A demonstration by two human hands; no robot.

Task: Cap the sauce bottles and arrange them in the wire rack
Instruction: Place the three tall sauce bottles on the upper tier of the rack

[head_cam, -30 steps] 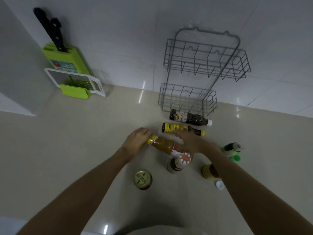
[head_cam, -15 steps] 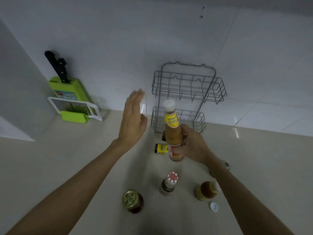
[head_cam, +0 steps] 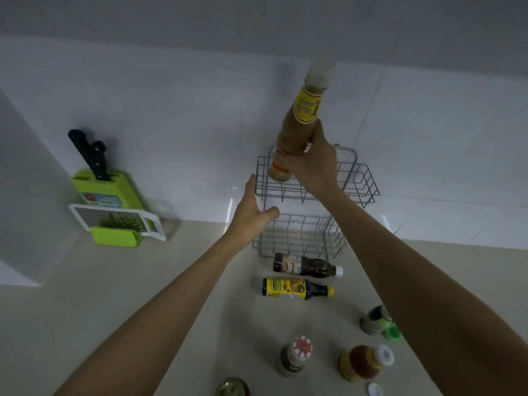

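Observation:
My right hand (head_cam: 313,164) grips a tall brown sauce bottle (head_cam: 297,124) with a yellow label and a white cap, upright, its base inside the left end of the upper basket of the grey wire rack (head_cam: 363,184). My left hand (head_cam: 253,208) is open, its fingertips at the left edge of that upper basket. The lower basket (head_cam: 300,244) holds nothing. Two capped dark bottles lie on the counter in front of the rack: one with a white cap (head_cam: 307,265), one with a yellow label (head_cam: 297,288).
More bottles stand nearer me: one with a red-and-white cap (head_cam: 295,355), an orange one (head_cam: 364,362), a green one (head_cam: 375,320) behind my right arm, a gold-lidded jar (head_cam: 231,388). A loose white cap (head_cam: 375,389) lies nearby. A green knife block (head_cam: 105,190) and grater (head_cam: 120,221) stand left.
My right hand has lifted the brown bottle from the counter up to the upper basket. My left hand let go of it and moved to the rack's left edge.

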